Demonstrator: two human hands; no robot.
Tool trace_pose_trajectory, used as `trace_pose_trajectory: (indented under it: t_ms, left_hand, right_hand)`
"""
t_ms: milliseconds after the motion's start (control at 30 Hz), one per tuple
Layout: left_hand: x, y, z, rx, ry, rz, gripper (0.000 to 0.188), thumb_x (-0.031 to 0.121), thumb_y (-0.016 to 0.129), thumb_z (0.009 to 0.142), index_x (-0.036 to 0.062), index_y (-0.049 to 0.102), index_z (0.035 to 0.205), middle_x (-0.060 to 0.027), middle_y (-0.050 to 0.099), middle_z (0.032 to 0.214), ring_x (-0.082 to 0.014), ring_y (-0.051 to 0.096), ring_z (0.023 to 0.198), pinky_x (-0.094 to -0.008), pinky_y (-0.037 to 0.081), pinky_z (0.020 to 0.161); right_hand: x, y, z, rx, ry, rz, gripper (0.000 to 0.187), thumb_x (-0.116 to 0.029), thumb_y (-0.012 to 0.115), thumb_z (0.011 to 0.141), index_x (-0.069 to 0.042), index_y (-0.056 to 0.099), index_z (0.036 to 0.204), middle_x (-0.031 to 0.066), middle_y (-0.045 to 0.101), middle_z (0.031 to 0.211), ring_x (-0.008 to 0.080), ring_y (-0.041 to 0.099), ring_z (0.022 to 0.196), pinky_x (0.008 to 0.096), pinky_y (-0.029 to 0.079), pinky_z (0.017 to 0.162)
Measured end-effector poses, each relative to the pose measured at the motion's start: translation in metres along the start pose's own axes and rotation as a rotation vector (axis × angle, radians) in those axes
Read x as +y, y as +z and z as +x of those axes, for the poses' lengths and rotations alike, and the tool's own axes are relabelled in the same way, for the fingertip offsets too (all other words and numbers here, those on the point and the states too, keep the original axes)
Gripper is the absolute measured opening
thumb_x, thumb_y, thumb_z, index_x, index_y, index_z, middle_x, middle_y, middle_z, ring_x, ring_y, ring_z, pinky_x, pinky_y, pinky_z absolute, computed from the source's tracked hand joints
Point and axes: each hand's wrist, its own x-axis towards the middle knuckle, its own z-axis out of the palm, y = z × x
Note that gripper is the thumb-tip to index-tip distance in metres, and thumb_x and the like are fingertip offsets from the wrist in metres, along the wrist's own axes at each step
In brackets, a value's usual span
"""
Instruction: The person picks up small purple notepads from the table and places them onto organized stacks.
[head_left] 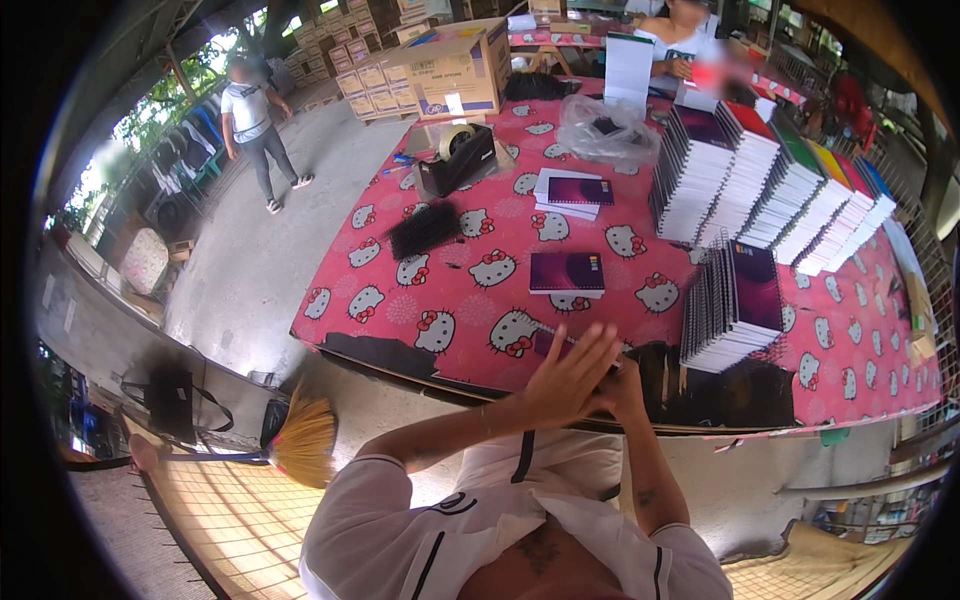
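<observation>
A small purple spiral notebook [548, 343] is at the table's front edge, mostly covered by my hands. My left hand [572, 372] lies across it, fingers stretched out and pointing away from me. At its right end my right hand [622, 388] grips the notebook, its fingers partly hidden behind the left hand. Just beyond lies another purple notebook [566, 272], flat on top of white pages. Farther back, one more purple notebook [580, 191] rests on loose white sheets. To the right of my hands stands a stack of purple spiral notebooks [752, 290], wire edges toward the left.
Tall stacks of notebooks [690, 180] with coloured covers line the right of the pink patterned table [450, 290]. A black tape dispenser [465, 160], a bundle of black wire spirals [424, 230] and a plastic bag [600, 135] lie farther back. People are beyond the table and at left.
</observation>
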Motion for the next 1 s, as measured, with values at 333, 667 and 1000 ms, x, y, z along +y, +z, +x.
trace_pose_trajectory:
  t_ms: [333,667,1000]
  left_hand:
    - [-0.027,-0.002,0.01,0.093,-0.016,-0.109,0.031,0.032,0.066,0.093,0.0125,0.067,0.117,-0.0046,0.069,0.114,-0.0236,0.063,0.115,-0.0648,0.008,0.118]
    - [-0.026,-0.01,0.023,0.144,0.015,-0.209,0.021,0.026,0.07,0.09,0.0137,0.069,0.106,-0.0013,0.069,0.094,-0.0211,0.067,0.093,-0.0616,0.016,0.119]
    - [-0.025,-0.019,0.023,0.118,-0.015,-0.185,0.014,0.023,0.07,0.09,0.0136,0.069,0.101,0.0004,0.07,0.092,-0.0219,0.068,0.093,-0.0608,0.02,0.117]
  right_hand:
    - [-0.019,0.001,0.0,-0.026,0.119,-0.308,0.044,-0.013,0.076,0.082,-0.001,0.064,0.122,0.0221,0.07,0.103,0.0349,0.07,0.095,0.0394,0.053,0.082]
    - [-0.054,-0.036,-0.018,0.112,0.022,-0.2,0.021,-0.005,0.075,0.086,0.002,0.072,0.106,0.0104,0.074,0.097,0.0201,0.072,0.087,0.0313,0.057,0.082]
    - [-0.045,-0.029,-0.02,0.121,0.052,-0.182,0.017,-0.004,0.073,0.088,0.002,0.073,0.104,0.0111,0.074,0.094,0.0141,0.072,0.084,0.0283,0.058,0.076]
